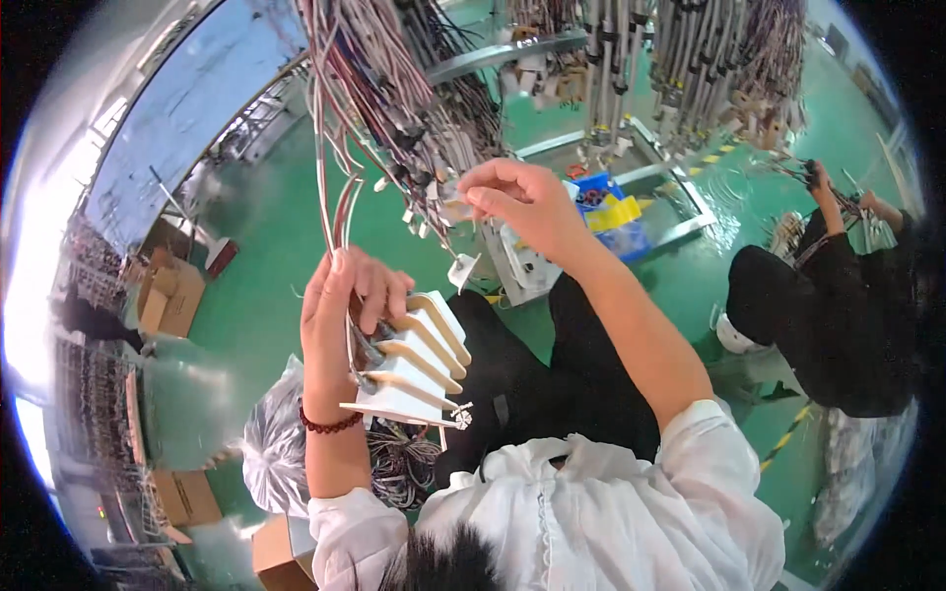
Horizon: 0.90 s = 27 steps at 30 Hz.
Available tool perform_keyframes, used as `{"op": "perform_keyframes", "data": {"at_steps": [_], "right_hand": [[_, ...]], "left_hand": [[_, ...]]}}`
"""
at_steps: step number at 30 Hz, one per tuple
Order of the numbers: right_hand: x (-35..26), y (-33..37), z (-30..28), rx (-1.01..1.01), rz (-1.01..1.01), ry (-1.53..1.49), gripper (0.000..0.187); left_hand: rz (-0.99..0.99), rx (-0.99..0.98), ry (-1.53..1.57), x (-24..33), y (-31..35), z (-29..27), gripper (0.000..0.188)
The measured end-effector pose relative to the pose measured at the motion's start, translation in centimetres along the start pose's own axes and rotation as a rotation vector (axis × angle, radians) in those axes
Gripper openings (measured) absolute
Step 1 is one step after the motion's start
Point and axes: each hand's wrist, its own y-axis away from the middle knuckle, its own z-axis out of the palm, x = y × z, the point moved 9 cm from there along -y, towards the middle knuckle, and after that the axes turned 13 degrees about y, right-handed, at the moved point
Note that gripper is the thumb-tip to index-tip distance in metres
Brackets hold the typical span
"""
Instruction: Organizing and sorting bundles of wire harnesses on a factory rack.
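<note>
My left hand (350, 291) is closed around a few thin white and dark red wires (335, 202) that run up to the hanging bundle. Against its palm side and below the fingers sits a white part with several fin-like plates (419, 350), tan along some edges; grey cable ends meet it near the wrist. To the right and higher, my right hand (527, 207) has thumb and forefinger pinched together beside the hanging wire ends. Something small and pale may be at its fingertips, too unclear to name. A white connector (463, 269) dangles below that hand.
Thick wire bundles (394, 89) hang from a metal rack (512, 51) ahead. A blue bin with yellow parts (616, 219) stands beyond my right hand. Cardboard boxes (172, 295) and a plastic bag (276, 448) lie left. Another person (818, 305) sits at right, handling wires.
</note>
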Motion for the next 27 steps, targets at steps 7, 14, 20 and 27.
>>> {"op": "perform_keyframes", "data": {"at_steps": [7,14,20,27], "right_hand": [[-3.9,-2.7,5.8,-0.1,-0.35,0.226,0.035],[-5.1,0.5,-2.2,-0.08,-0.097,-0.277,0.023],[-8.3,2.2,-4.8,-0.219,-0.097,-0.141,0.02],[-10.2,5.1,1.9,-0.698,-0.242,0.175,0.03]], "left_hand": [[-0.012,0.04,-0.059,1.1,1.5,1.4,0.028],[0.223,0.159,-0.032,7.8,4.4,-2.3,0.029],[0.229,0.097,-0.114,11.2,6.5,-1.3,0.032],[0.145,0.029,-0.204,10.9,7.7,0.3,0.033]]}}
